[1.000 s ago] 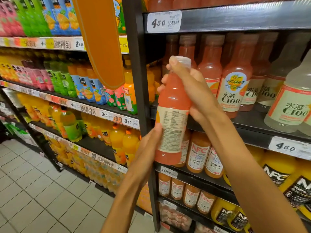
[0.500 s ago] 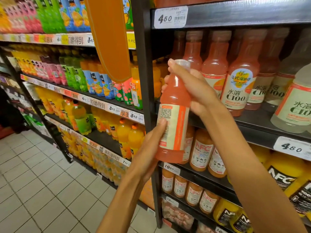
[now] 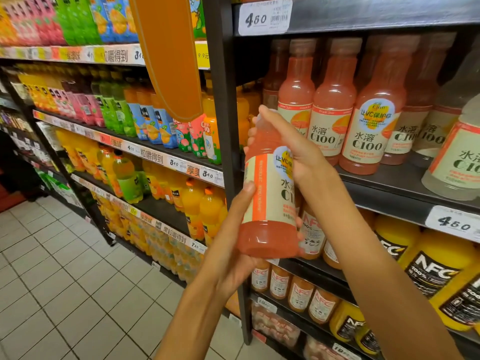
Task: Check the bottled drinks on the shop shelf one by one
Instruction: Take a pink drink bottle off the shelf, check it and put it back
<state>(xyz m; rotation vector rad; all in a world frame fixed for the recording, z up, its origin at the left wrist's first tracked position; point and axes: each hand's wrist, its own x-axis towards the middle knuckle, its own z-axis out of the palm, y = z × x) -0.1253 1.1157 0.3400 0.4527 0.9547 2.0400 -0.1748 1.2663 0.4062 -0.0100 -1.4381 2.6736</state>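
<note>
While the pink-orange plastic drink bottle with the cream label stood upright in the air before the dark metal shop shelf, the right hand gripped its neck and cap from above. The left hand cupped its base, thumb pressed on the label's edge. Matching pink C100 bottles lined the shelf behind, their caps perhaps brownish in the dim blur.

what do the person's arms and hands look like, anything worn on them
Both forearms are bare as far as the view shows: no sleeves, gloves, watch or bracelets. The left hand and right hand show no rings on the fingers that are visible. Nails look short and unpainted.
</note>
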